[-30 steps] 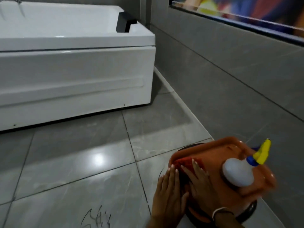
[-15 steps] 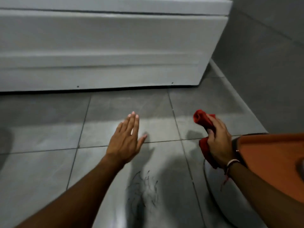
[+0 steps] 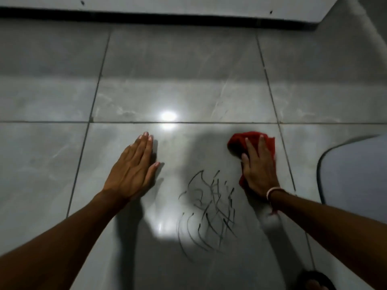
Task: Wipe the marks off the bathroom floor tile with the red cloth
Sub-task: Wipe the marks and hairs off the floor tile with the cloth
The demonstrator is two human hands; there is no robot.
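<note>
The right hand [image 3: 259,170] presses the crumpled red cloth [image 3: 251,143] flat on the glossy grey floor tile [image 3: 188,147], just beside the untouched black scribbled marks [image 3: 207,210]. The left hand [image 3: 132,172] lies open, apparently bracing. A dry cloth may just smear them; braced palms could slip.

No readable text, label, brand or number shows anywhere. The dark marks [image 3: 209,208] on the floor tile [image 3: 188,147] seem mere scribbles, not letters

floor: glossy grey marble-look tiles [image 3: 188,97], dark grout lines | 12 o'clock: white bathtub panel [image 3: 188,5] over dark gap | centre: round lamp glare [image 3: 168,116] | 3 o'clock: pale rounded object [image 3: 356,181]
</note>
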